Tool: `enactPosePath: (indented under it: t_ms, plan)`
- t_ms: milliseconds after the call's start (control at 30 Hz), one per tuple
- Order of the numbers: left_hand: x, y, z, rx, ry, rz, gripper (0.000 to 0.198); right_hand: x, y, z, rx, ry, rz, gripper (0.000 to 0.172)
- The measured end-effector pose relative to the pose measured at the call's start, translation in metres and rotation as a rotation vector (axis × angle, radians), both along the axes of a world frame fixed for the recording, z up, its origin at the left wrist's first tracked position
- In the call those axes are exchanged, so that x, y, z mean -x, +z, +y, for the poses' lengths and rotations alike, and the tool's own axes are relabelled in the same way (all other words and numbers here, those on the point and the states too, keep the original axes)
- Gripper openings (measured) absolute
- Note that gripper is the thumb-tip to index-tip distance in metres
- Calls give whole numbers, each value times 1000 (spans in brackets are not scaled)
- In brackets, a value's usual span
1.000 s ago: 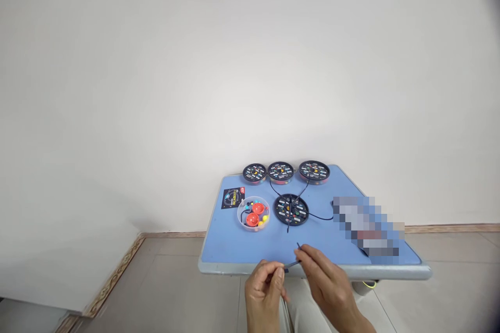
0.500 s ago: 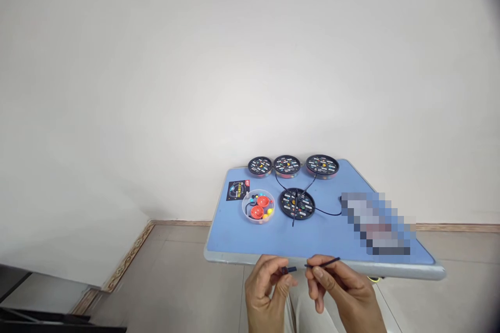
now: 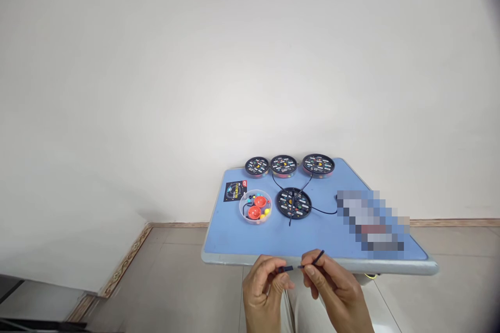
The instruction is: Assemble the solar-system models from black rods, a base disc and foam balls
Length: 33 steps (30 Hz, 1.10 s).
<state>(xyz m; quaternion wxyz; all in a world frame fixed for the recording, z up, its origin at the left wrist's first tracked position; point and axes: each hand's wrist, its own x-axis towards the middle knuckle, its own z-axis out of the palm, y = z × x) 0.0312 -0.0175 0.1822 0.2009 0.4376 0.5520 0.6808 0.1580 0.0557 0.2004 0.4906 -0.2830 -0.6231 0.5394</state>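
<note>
My left hand [image 3: 265, 283] pinches a short dark plastic piece [image 3: 287, 269], whose end points right. Close to its tip, my right hand [image 3: 332, 283] holds a thin black rod [image 3: 319, 257] between thumb and fingers. A slight gap seems to lie between the two parts, in front of the table's near edge. Beyond them on the blue table [image 3: 234, 239] lies a round black disc [image 3: 287, 213] with printed labels and thin black arms across it. Left of it, a clear round tub [image 3: 241, 213] contains red half-shells [image 3: 254, 212], small coloured balls and black parts.
Three black-topped round containers, among them one at the right [image 3: 318, 163], stand along the wall side of the table. A printed dark card [image 3: 235, 191] lies at the left. A pixelated area [image 3: 371, 221] covers something at the right.
My right hand has moved left, bringing the rod nearer to the piece in my left hand. The rod now tilts more steeply. The whole view has shifted slightly.
</note>
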Motion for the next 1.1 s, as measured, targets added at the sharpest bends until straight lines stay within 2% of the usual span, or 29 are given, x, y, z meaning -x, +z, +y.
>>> enactPosePath:
  t_ms: [100,200,400,600,733,967,1100]
  plan:
    - [-2,2,0,-2,-3,5,10,-2,-1,3,-217,-13,-65,16]
    - [-2,2,1,-20,-4,18,9,-1,-2,4,-337,-46,-100,17]
    - [-2,1,3,-30,-4,50,10,1,-8,4,-408,-51,-107,19]
    - [-3,0,3,-50,7,84,11,1,2,4,-503,-66,-126,17]
    - [-4,-1,5,-62,20,72,12,3,-3,4,-473,-89,-135,16]
    - [-12,-8,12,-131,36,-53,10,10,-16,-2,-253,-108,-101,22]
    - [-13,-17,15,-110,64,-68,11,13,-20,0,-167,-95,-75,26]
